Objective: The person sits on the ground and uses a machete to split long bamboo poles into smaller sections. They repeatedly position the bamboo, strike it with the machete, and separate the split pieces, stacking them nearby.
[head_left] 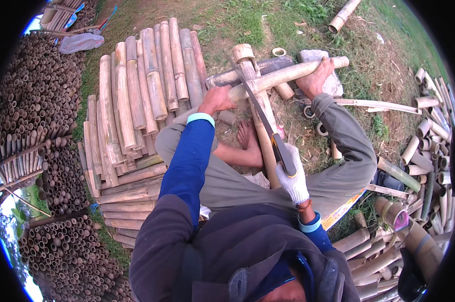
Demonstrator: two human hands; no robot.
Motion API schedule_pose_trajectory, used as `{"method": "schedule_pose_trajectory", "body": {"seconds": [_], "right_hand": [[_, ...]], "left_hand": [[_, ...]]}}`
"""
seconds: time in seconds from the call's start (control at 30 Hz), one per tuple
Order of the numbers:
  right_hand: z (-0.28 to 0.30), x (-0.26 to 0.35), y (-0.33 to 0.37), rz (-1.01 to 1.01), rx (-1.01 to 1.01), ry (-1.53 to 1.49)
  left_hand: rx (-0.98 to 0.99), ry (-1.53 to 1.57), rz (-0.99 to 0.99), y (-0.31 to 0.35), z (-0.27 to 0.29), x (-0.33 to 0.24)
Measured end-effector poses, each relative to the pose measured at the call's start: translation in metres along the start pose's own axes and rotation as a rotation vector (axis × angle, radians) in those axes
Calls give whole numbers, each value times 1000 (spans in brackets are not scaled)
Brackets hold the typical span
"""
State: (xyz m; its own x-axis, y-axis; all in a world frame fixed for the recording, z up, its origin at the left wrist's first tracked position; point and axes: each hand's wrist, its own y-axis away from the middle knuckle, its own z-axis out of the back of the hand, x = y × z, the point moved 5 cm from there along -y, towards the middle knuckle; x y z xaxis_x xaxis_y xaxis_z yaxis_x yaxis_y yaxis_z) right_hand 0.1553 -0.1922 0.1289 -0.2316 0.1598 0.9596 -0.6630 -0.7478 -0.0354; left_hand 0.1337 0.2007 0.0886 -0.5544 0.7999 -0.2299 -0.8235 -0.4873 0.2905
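Note:
My left hand (218, 99), bare, is closed around a pale bamboo pole (283, 75) that slants up to the right. In my right hand (293, 178), which wears a white knit glove, is the dark and yellow handle of a hand saw (278, 148). Its long blade crosses the pole just right of my left hand; how deep the teeth sit cannot be made out. Under the pole runs a split bamboo support (263, 113) that stretches from between my legs to a cut upper end. My bare foot (315, 78) presses on the pole's right part.
Cut bamboo lengths (152, 75) lie stacked at the left. Beyond them rise large piles of bamboo (36, 85). A grey stone block (333, 83) sits by my right foot, near several short bamboo rings. More offcuts (431, 151) are heaped at the right.

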Motion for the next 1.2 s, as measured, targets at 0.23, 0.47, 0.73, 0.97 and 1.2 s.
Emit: {"method": "schedule_pose_trajectory", "body": {"seconds": [0.23,0.47,0.73,0.97,1.2], "right_hand": [[31,17,10,-126,-46,6],[-28,-20,-119,43,-133,-177],[46,40,86,-228,-37,-26],[-15,-5,-123,0,-37,-184],[34,26,57,-141,53,-1]], "left_hand": [[67,-19,-39,-28,-21,-49],[24,18,-88,-16,-8,-36],[95,-38,47,-12,-17,-31],[59,-36,-1,-16,-8,-33],[107,-6,1,-2,-26,-2]]}}
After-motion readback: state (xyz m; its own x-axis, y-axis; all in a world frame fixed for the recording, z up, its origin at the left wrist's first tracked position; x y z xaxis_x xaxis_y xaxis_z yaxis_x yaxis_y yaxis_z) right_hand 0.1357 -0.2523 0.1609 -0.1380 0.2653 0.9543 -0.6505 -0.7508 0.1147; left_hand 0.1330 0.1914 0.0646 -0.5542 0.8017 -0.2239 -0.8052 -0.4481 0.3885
